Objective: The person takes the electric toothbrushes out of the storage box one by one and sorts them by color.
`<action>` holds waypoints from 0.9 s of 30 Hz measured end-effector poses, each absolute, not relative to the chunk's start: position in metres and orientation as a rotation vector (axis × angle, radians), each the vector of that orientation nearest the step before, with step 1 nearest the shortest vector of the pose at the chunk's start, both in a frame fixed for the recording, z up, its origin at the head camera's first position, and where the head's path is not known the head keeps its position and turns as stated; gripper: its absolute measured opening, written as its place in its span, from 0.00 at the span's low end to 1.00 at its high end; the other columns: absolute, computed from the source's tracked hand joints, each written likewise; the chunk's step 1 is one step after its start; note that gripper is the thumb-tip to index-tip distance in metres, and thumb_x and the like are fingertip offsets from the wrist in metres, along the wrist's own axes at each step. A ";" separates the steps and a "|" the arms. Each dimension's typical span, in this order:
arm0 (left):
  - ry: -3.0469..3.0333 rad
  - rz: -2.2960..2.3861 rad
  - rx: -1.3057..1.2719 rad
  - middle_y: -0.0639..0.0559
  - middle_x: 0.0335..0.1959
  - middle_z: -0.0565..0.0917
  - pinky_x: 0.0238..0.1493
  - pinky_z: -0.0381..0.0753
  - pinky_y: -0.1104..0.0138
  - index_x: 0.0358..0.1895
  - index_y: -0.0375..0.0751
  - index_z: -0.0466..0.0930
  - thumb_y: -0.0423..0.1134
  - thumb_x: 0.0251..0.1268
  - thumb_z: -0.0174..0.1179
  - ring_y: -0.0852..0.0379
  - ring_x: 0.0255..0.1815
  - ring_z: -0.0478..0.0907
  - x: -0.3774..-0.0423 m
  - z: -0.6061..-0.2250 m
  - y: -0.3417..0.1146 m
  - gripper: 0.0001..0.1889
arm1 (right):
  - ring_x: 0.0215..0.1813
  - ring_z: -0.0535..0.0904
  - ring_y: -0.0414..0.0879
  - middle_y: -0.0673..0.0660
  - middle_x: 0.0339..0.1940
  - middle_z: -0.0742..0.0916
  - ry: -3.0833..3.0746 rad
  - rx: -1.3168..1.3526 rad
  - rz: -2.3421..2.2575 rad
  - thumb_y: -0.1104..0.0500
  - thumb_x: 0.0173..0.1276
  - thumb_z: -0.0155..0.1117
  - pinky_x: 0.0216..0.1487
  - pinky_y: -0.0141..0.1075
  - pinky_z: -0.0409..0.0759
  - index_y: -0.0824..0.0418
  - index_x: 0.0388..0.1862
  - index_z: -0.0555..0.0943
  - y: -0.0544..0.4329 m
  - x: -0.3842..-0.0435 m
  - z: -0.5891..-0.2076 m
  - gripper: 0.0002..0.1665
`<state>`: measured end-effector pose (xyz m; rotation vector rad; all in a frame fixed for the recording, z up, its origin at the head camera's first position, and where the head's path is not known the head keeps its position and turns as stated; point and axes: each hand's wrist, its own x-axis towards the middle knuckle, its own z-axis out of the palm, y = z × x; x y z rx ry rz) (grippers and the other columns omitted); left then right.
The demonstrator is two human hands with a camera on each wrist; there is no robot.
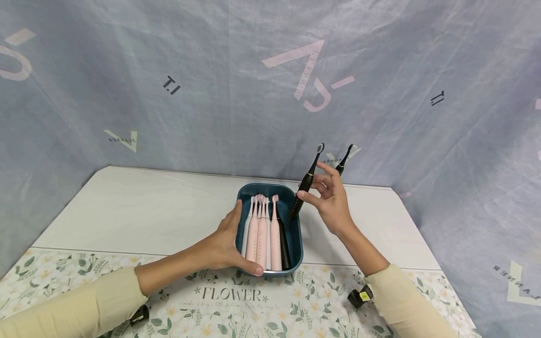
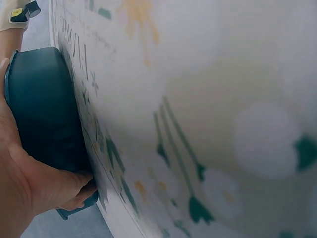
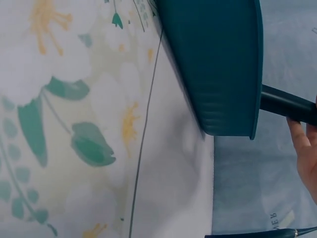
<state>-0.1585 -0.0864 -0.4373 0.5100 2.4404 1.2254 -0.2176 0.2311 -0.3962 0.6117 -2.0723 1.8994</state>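
A dark teal bin (image 1: pixel 302 244) holds several pink and white electric toothbrushes (image 1: pixel 262 234) side by side, plus a black electric toothbrush (image 1: pixel 285 244) along the right. My left hand (image 1: pixel 226 241) grips the bin, its thumb at the front rim and its fingers along the left wall. At the bin's right rim, my right hand (image 1: pixel 334 202) pinches another black toothbrush (image 1: pixel 305 185), head up and tilted, its lower end inside the bin. Behind that hand shows a further black toothbrush (image 1: pixel 343 162); its body appears in the right wrist view (image 3: pixel 267 234), but how it is held I cannot tell.
Under the bin lies a white mat (image 1: pixel 169 206) with a floral front strip (image 1: pixel 203 314) reading "FLOWER". A grey-blue printed cloth (image 1: pixel 211 94) hangs behind and at the sides. Black wrist devices (image 1: pixel 359 296) sit at both sleeves.
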 end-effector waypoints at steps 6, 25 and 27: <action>2.441 1.223 0.511 0.35 0.96 0.30 0.86 0.59 0.26 0.93 0.55 0.15 0.68 0.38 0.93 0.29 0.97 0.34 -0.158 -0.438 -0.086 0.96 | 0.58 0.93 0.41 0.48 0.56 0.90 -1.932 0.711 1.997 0.84 0.72 0.68 0.62 0.35 0.91 0.51 0.86 0.67 0.236 -0.220 -0.394 0.52; 2.444 1.205 0.506 0.36 0.96 0.29 0.87 0.59 0.26 0.93 0.57 0.15 0.68 0.36 0.94 0.30 0.97 0.34 -0.159 -0.438 -0.086 0.97 | 0.57 0.91 0.40 0.47 0.57 0.87 -1.895 0.562 1.950 0.83 0.74 0.67 0.44 0.29 0.88 0.48 0.84 0.67 0.259 -0.218 -0.376 0.49; 2.443 1.204 0.507 0.36 0.96 0.29 0.87 0.59 0.26 0.93 0.57 0.15 0.68 0.36 0.94 0.30 0.97 0.34 -0.159 -0.439 -0.086 0.97 | 0.55 0.89 0.38 0.46 0.56 0.86 -1.935 0.518 1.914 0.83 0.73 0.68 0.46 0.29 0.90 0.48 0.84 0.67 0.262 -0.218 -0.375 0.50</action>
